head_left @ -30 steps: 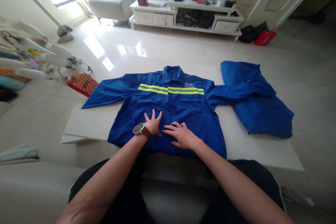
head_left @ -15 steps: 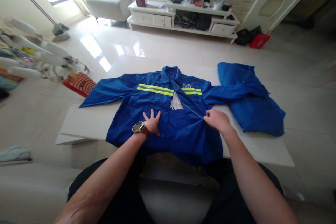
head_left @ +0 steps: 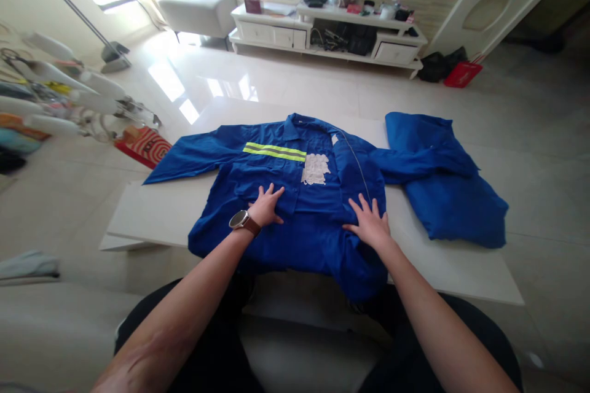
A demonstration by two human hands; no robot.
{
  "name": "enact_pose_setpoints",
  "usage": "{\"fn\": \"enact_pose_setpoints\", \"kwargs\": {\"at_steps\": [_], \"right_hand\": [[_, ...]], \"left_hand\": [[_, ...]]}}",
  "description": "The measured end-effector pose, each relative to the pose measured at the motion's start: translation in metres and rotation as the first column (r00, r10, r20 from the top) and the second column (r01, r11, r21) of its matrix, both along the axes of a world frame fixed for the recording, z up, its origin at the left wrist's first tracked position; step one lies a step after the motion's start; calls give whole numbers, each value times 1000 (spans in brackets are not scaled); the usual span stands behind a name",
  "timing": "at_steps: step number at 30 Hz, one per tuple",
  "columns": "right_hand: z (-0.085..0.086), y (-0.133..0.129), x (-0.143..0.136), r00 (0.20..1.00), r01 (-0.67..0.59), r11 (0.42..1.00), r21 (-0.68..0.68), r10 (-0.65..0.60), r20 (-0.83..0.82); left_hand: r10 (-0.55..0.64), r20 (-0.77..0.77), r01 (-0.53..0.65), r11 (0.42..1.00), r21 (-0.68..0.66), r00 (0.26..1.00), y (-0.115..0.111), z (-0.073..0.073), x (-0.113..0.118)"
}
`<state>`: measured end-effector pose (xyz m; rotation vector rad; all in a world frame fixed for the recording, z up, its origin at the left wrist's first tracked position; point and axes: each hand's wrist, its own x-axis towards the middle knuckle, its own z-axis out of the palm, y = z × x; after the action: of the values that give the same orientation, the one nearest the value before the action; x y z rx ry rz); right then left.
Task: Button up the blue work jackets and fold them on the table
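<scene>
A blue work jacket (head_left: 239, 190) with a yellow and grey reflective band lies spread on a white table (head_left: 152, 215), its collar away from me. One front panel (head_left: 357, 166) is folded back to the right, baring the inside. A white, uneven-edged patch (head_left: 316, 169) shows in the opening. My left hand (head_left: 265, 206), below a wristwatch (head_left: 244, 221), rests open on the left front with fingers spread. On the folded-back panel my right hand (head_left: 370, 221) lies open, fingers apart, gripping nothing.
A folded blue garment (head_left: 447, 190) lies at the table's right, touching the jacket's sleeve. Beyond stands a white TV cabinet (head_left: 271, 31) with small items. A red bag (head_left: 463, 72) is on the floor. White lamp-like arms (head_left: 96, 83) reach in from the left.
My right hand has let go of the jacket's front edge and now lies flat on that panel, which has turned over to the right. More of the white patch shows. My left hand stays put.
</scene>
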<state>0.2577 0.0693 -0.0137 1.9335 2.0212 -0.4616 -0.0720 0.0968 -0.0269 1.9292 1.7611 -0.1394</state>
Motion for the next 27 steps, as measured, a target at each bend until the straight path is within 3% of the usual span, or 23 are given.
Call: {"fn": "enact_pose_setpoints", "kwargs": {"at_steps": [3,5,8,10,13,16,18,20,23,27], "right_hand": [[6,11,6,999,33,983,183,-39,31],[10,10,4,999,32,987,157,-28,-28],[10,2,-2,991,-14,999,36,19,-135],[7,-2,-3,982,-68,995,-77,53,-179],[1,-2,-3,984,-87,979,-184,56,-167],[-3,3,-8,994,-36,998,-48,31,-102],[-2,7,-15,998,4,994,107,2,-60],[0,10,-22,998,29,987,161,-21,-54],[6,8,-31,991,36,999,-19,-38,-129],[9,-8,-37,988,2,973,-232,-39,-152]], "left_hand": [[91,51,-98,979,178,995,5,12,4],[110,19,-112,976,185,994,-2,21,12],[26,-3,-26,1000,-11,1000,-26,29,28],[-29,-36,21,981,-192,999,-44,27,38],[-57,-116,23,963,-269,992,-55,16,45],[-28,-62,16,983,-183,998,-39,8,39],[19,3,-19,999,-49,1000,-22,8,31],[61,23,-62,997,49,998,-10,11,25],[65,-28,-66,997,-50,997,-11,16,22],[-91,-91,69,973,-219,992,-37,12,26]]}}
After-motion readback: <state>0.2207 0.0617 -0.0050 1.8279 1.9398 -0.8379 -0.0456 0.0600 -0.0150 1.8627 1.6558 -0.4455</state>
